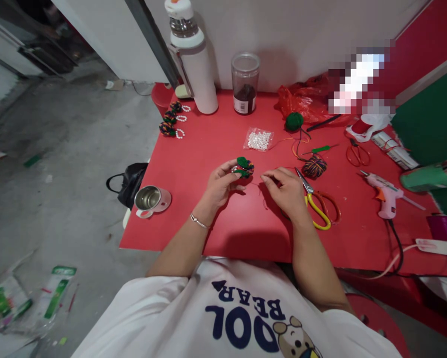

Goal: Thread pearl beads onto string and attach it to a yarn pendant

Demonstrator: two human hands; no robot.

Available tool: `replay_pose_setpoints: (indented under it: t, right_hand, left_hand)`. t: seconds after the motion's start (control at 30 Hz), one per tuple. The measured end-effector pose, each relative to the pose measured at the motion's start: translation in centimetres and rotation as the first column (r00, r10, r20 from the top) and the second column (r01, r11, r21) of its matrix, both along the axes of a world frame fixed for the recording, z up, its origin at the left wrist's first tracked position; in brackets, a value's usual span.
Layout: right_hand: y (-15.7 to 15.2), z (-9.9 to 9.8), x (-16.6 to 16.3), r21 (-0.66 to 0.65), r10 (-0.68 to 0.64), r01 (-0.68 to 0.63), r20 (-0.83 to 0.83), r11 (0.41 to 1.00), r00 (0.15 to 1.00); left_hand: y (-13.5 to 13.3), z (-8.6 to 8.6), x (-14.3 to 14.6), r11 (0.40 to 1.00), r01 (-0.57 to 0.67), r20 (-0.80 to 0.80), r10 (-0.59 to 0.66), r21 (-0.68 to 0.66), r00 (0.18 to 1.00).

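My left hand (220, 185) is closed around a small crocheted yarn piece (244, 168) in green and mixed dark colours, above the red table. Just to its right, my right hand (283, 188) pinches a thin thread (259, 189) that hangs down between the hands; whether a needle is in those fingertips is too small to tell. Beside my right wrist lie yellow-handled scissors (318, 211). A multicoloured yarn ball (314, 167) rests behind them, with a green-handled crochet hook (321, 149) close by. A clear bag of white beads (259, 139) lies beyond my left hand.
Several finished-looking yarn pieces with bead loops (170, 118) lie at the back left. Around them stand a white bottle (201, 69), a jar (245, 84) and a steel mug (152, 199). Rightward are a green yarn ball (294, 121), red scissors (358, 154) and a corded glue gun (385, 194).
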State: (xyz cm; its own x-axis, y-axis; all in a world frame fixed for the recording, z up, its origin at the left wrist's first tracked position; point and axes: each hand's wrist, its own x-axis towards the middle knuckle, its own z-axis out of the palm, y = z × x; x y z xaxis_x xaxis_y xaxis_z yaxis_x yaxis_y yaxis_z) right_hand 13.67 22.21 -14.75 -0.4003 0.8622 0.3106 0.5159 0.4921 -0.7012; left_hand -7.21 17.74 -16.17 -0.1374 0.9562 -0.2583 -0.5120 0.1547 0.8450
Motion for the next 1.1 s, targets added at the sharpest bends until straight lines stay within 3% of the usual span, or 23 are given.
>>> replay_pose_setpoints:
  t: [0.6, 1.1]
  right_hand:
    - [0.2, 0.0, 0.3, 0.047, 0.009, -0.01, 0.034, 0.999, 0.999]
    - [0.4, -0.3, 0.3, 0.087, 0.017, -0.015, -0.022, 0.996, 1.0]
  left_hand:
    - [0.2, -0.4, -0.3, 1.0, -0.021, -0.025, 0.021, 0.023, 0.999]
    - [0.2, 0.9, 0.1, 0.998, -0.063, -0.039, 0.062, -0.026, 0.997]
